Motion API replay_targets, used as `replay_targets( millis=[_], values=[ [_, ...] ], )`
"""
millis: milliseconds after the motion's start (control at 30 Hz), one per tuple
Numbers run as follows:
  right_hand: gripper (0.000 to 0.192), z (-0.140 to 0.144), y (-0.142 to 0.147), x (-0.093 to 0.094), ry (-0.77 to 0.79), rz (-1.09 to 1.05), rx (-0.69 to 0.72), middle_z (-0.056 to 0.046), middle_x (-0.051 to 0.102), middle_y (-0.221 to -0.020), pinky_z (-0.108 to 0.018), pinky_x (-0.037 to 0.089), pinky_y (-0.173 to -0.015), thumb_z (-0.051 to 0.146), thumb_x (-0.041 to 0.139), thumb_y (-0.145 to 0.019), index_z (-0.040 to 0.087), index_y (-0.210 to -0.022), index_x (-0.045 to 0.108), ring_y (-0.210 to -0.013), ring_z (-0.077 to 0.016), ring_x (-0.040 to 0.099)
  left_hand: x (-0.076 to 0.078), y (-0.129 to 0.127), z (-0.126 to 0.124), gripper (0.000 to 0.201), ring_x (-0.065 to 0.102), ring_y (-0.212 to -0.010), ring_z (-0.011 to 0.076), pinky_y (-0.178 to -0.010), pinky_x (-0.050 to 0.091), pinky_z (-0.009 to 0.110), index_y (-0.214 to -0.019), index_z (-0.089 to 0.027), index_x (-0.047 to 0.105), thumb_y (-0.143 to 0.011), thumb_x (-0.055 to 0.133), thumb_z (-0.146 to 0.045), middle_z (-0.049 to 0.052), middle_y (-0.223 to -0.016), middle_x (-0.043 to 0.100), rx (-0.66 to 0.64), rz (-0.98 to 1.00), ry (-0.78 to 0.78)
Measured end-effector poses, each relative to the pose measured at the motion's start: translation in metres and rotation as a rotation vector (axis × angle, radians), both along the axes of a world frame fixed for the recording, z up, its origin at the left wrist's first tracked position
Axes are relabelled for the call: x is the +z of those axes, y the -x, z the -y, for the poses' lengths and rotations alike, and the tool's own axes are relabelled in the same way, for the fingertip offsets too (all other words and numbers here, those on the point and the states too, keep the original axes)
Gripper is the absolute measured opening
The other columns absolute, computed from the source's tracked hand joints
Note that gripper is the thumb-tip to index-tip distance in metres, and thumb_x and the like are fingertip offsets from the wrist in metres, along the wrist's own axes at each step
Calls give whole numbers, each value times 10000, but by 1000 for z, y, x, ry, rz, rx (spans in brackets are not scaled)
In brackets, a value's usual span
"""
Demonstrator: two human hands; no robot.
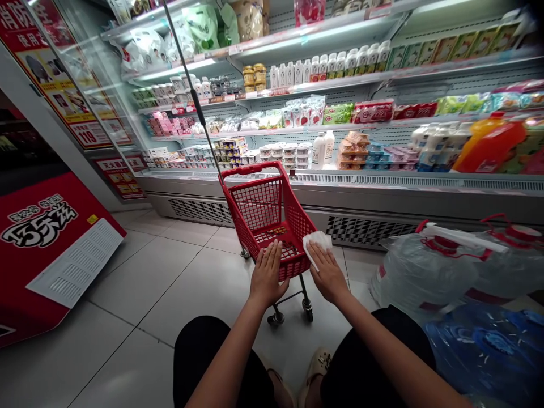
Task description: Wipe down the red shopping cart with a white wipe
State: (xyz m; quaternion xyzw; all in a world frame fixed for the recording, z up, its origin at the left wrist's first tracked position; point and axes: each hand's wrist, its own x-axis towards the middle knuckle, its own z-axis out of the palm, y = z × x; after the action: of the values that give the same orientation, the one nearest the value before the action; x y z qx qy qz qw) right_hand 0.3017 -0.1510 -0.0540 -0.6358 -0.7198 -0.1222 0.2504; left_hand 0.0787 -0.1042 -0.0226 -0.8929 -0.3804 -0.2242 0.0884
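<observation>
Cart (289,228) at the fingertips, cloth (322,238) under the right hand (325,271).
Cart stands just ahead of both hands, near edge right at the fingers. Left hand (267,272): fingers straight, side by side, thumb apart; laid flat on that edge, gripping nothing. Right fingers: extended flat over the white cloth, against the cart's right corner, not curled round it. Below the fingers, wheels (307,307) on tiles (170,272). Right of them, jugs (429,272); beyond, stocked shelves (361,182); far left, red cabinet (55,260).

A grocery shop — lit shelves (340,83), rows of bottles (332,66), shopping cart (293,197)
</observation>
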Motion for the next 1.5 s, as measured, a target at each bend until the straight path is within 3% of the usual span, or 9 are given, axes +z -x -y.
replay_targets(
  millis=[233,333,533,667,833,967,1167,1300,1500],
  values=[
    [789,5,57,5,-17,33,242,-58,274,-1690,-499,218,-1281,187,400,-979,192,-1662,4,-1564,-236,253,0,-8,4,1091,176,-1592,268,-1292,197,488,-1647,-141,-116,-822,589,-264,99,-1725,178,-47,7,20],
    [771,1,24,6,-7,76,253,-28,284,-1688,-491,167,-1295,179,395,-982,244,-1665,42,-1554,-216,279,3,-1,5,1054,154,-1596,260,-1293,205,474,-1651,-150,-97,-858,581,-297,88,-1727,169,-72,-32,9],
    [673,-23,-55,6,20,39,50,-31,380,-1648,-513,182,-1281,219,329,-1025,271,-1664,125,-1515,-215,369,8,0,10,1046,158,-1596,247,-1300,189,460,-1657,-167,-58,-862,603,-322,72,-1729,167,-64,-62,20],
    [685,-14,-18,2,6,2,47,-56,363,-1656,-505,235,-1264,201,336,-1012,235,-1666,135,-1537,-227,324,5,-7,12,1073,153,-1597,268,-1303,163,486,-1661,-181,-35,-835,632,-337,73,-1731,153,-63,-50,31],
    [748,10,52,-1,-16,26,246,-72,296,-1683,-472,219,-1282,184,410,-958,164,-1661,153,-1565,-221,248,1,-6,12,1080,185,-1589,285,-1291,183,506,-1661,-177,-34,-810,622,-288,89,-1727,166,-51,-15,43],
    [751,5,32,5,-11,69,295,-38,329,-1672,-481,153,-1300,175,412,-956,220,-1662,162,-1545,-208,302,4,2,13,1061,170,-1593,269,-1294,183,482,-1661,-168,-21,-825,621,-291,81,-1729,157,-73,-25,38],
    [609,-24,-30,11,28,29,43,-52,448,-1609,-533,180,-1279,236,326,-1028,237,-1636,286,-1491,-230,411,7,-3,18,1041,160,-1596,244,-1305,155,461,-1663,-187,-15,-855,627,-320,56,-1733,156,-57,-17,53],
    [587,-18,3,6,7,-4,52,-79,447,-1610,-521,223,-1268,227,355,-1013,171,-1596,383,-1509,-251,378,3,-14,23,1094,149,-1597,277,-1300,160,500,-1661,-183,-23,-822,662,-335,84,-1731,158,-16,18,50],
    [719,7,51,-4,-68,13,236,-76,292,-1688,-476,231,-1275,194,402,-981,165,-1659,165,-1560,-228,262,-1,-15,25,1090,131,-1601,261,-1293,174,476,-1654,-153,-67,-816,625,-241,108,-1733,134,-40,31,27]
  ],
)
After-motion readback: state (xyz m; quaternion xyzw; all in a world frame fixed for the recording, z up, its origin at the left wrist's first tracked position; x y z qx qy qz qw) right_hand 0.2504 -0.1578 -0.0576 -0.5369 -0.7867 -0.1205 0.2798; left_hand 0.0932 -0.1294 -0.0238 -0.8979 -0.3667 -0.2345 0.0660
